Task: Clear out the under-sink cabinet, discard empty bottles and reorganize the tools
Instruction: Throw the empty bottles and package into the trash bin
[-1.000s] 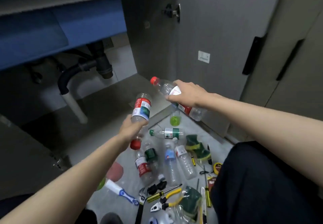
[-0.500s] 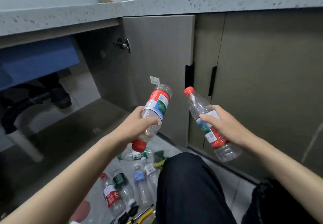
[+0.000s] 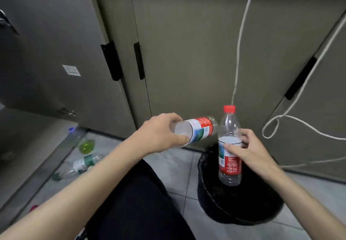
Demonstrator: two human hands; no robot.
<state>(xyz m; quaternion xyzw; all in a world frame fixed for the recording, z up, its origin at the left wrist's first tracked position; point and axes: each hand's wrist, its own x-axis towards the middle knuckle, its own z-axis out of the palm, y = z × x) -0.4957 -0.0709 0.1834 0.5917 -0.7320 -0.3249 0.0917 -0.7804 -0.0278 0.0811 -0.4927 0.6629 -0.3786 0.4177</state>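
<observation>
Over the black bin [image 3: 221, 208] by my knee, my right hand [image 3: 250, 151] has its fingers curled round an upright red-capped bottle [image 3: 230, 146], while my left hand [image 3: 161, 135] grips a second bottle [image 3: 198, 129] lying sideways just beside it. I judge neither is dropped yet. More bottles [image 3: 82, 163] lie on the floor by the open cabinet, so discarding has barely begun and the tools remain unsorted.

Floor [image 3: 174, 166]: pale grey tiles with dark joints.
Bin [image 3: 241, 209]: black, lined, standing on the tiles by the cabinet doors.
Bottles: a green-labelled one [image 3: 82, 163] lying flat; one with yellow-green liquid [image 3: 86, 146] beside it.
</observation>
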